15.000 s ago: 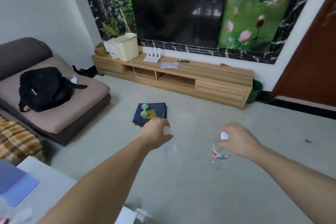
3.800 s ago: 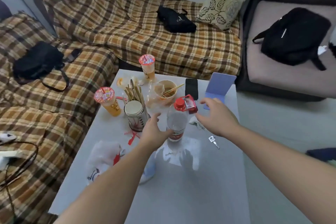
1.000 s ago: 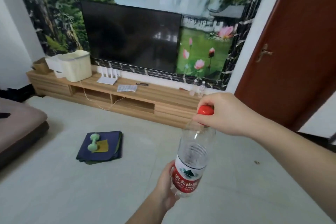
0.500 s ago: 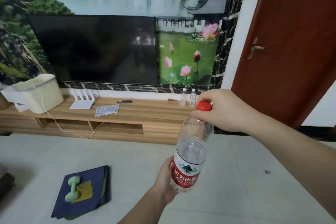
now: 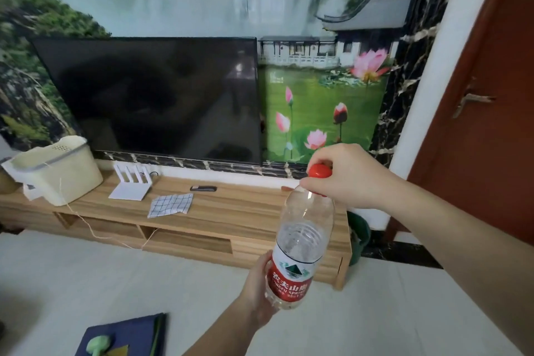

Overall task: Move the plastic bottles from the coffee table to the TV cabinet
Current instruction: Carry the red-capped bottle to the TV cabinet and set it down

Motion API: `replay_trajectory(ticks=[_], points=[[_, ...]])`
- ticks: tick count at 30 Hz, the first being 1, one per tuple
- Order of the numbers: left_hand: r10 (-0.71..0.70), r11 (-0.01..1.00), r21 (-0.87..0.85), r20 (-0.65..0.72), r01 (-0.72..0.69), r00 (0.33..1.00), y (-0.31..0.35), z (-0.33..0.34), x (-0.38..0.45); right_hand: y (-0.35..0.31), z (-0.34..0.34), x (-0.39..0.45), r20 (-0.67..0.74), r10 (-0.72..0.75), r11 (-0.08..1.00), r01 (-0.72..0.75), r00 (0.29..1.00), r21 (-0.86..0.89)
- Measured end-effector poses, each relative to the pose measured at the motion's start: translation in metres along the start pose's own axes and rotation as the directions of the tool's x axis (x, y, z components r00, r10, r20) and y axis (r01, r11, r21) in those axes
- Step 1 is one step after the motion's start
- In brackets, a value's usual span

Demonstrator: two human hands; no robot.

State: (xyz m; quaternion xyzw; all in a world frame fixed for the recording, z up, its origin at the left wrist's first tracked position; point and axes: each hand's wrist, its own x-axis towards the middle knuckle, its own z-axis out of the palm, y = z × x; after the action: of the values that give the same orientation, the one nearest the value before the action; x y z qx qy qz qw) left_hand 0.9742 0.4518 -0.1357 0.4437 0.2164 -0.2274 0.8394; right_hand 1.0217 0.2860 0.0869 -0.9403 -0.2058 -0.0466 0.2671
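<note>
Since half a second ago the wooden TV cabinet (image 5: 231,211) has come nearer and fills more of the frame, while the two hands keep the same hold on the bottle. Low in the middle of the frame, the left hand (image 5: 257,295) wraps its grip around the red-labelled lower part of the clear plastic bottle with a red cap (image 5: 300,243), which is tilted slightly and held in the air above the pale floor. Just above, at centre right, the right hand (image 5: 346,176) pinches the red cap (image 5: 319,172) from over it. At the lower left edge lies a dark blue mat (image 5: 135,335) with a green dumbbell (image 5: 98,345) on it. Farther off, the cabinet spans the middle of the frame; on its top, from left to right, stand a cream plastic bin (image 5: 57,170), a white router with upright antennas (image 5: 131,185), a checked cloth (image 5: 170,204) and a small dark remote (image 5: 203,188). Behind it, a black television screen (image 5: 150,95) hangs on a landscape mural, and a red-brown door (image 5: 485,95) fills the right edge.
</note>
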Motion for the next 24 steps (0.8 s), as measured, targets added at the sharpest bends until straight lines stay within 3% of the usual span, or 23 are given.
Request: replay_trajectory(ticks=[8,13,24], points=[[0.004,1.0,0.017,0.028,-0.005,1.0,0.096,-0.015,0.156,0.047,0.036,0.164,0.007,0.054,0.998,-0.054,0.998,-0.029],[-0.063,0.997,0.036,0.0,0.063,0.998,0.157,-0.019,0.243,0.071,0.054,0.263,0.015,0.127,0.992,-0.126,0.992,-0.02],[-0.104,0.994,0.04,0.006,0.104,0.995,0.228,0.002,0.374,0.15,0.057,0.389,0.006,0.174,0.985,-0.174,0.985,0.01]])
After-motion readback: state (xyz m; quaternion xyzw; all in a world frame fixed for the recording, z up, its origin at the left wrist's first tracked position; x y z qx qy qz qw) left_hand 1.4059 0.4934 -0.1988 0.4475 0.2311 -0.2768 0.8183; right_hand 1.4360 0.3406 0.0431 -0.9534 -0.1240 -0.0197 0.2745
